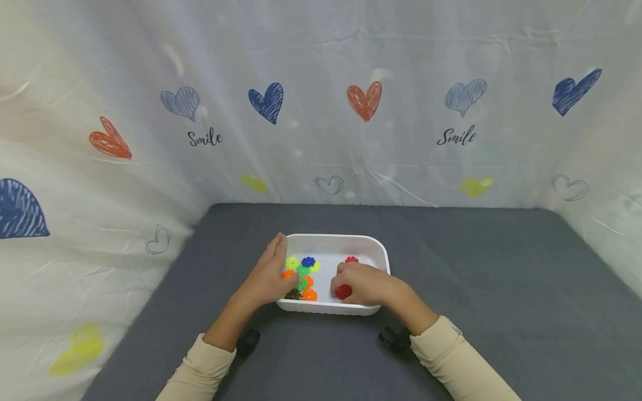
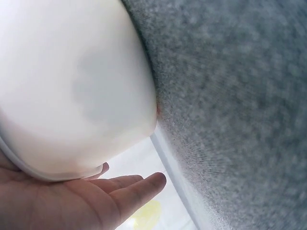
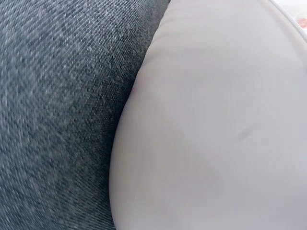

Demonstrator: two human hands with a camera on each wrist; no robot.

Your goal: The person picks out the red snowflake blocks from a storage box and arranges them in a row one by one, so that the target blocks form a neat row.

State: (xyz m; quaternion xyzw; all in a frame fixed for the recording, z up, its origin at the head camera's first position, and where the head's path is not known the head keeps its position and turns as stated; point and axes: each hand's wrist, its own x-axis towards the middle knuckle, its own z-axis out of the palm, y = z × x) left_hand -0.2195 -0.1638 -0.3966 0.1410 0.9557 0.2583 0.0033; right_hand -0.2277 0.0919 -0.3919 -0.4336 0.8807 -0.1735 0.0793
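Observation:
A white plastic tray (image 1: 323,307) holds small notched plastic discs. At its left end lie yellow, green, blue, dark and orange discs (image 1: 309,295) in a loose group. My left hand (image 1: 271,275) rests on the tray's left rim, fingers straight along the outside and thumb over the discs. In the left wrist view, the palm lies under the rim. My right hand (image 1: 366,283) reaches into the right half with curled fingers, holding a red disc (image 1: 343,292). Another red disc (image 1: 351,259) lies just behind that hand. The right wrist view shows only the tray's outer wall (image 3: 216,120) and cloth.
The tray stands on a dark grey cloth-covered table (image 1: 476,289). A pale curtain (image 1: 321,50) with printed hearts hangs behind and at the sides. Black wrist devices (image 1: 394,338) sit under both forearms, close to the tray's front.

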